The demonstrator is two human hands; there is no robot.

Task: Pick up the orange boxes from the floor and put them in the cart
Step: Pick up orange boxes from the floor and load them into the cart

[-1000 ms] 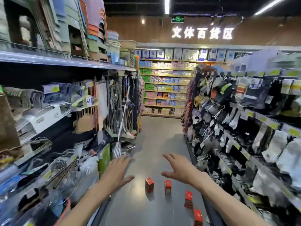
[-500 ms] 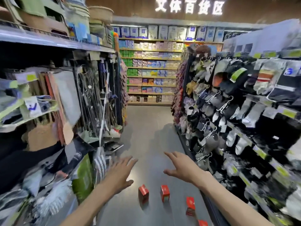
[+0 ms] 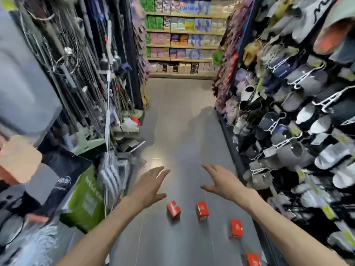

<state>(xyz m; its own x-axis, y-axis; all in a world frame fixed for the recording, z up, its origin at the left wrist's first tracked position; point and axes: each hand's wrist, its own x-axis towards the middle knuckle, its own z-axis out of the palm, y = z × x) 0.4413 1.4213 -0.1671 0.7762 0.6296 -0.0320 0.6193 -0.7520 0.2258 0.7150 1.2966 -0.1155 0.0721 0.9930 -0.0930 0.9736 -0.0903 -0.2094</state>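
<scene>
No writing is legible. Left hand [image 3: 148, 187] and right hand [image 3: 222, 182] reach out, each grip wide and holding nothing. Four orange boxes [image 3: 173, 209] sit on the floor [image 3: 172, 121] below them, between slipper racks [image 3: 288, 112] and the mop shelves [image 3: 76, 73].

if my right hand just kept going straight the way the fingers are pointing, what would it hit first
Probably nothing soon. Your right hand is open, fingers aimed up the aisle and slightly left over bare grey floor. The orange boxes lie nearer you, below the wrist, out of that line. Depth is hard to judge.
</scene>
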